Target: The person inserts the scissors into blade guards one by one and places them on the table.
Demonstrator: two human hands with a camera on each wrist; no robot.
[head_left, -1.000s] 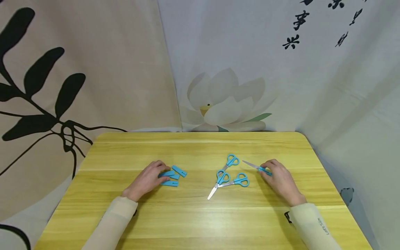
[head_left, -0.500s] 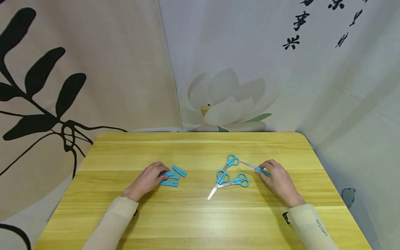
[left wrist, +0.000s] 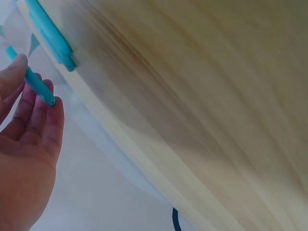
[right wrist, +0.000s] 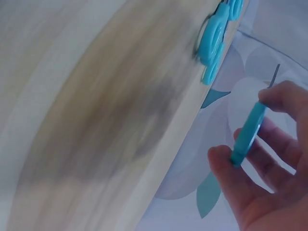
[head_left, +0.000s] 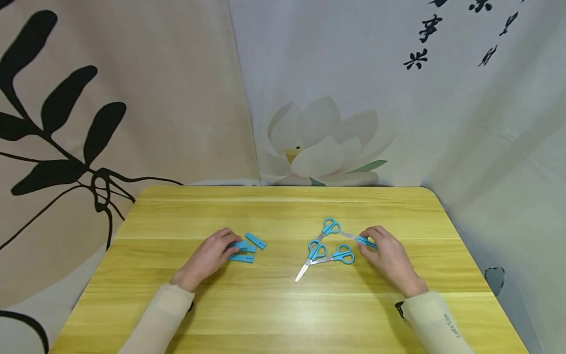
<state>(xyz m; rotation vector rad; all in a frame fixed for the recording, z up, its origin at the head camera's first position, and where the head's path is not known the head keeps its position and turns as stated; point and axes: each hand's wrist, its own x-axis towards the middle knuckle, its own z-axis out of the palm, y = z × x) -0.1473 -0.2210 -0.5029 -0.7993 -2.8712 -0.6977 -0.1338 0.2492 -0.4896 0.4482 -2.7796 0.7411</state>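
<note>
Presently, from my remote seat, I log: held scissors [right wrist: 249,134], one pair, handle pinched between thumb and fingers of the right hand [head_left: 391,256], raised over the table [head_left: 265,314], just right of three lying scissors [head_left: 311,257]. Held cover [left wrist: 41,90], one, blue, a blade cover by my reading, pinched between thumb and fingers of the left hand [head_left: 208,256], beside three loose covers [head_left: 256,241]. Progress, as I judge it: scissors and covers are sorted into separate groups, visible blades bare; outstanding, the two held pieces, neither yet released. Orientation: held scissors, long axis slanting, blade pointing left and slightly toward the table's far edge, tip near the farthest lying handle, contact not discernible; held cover, long axis roughly left to right in the head view.
</note>
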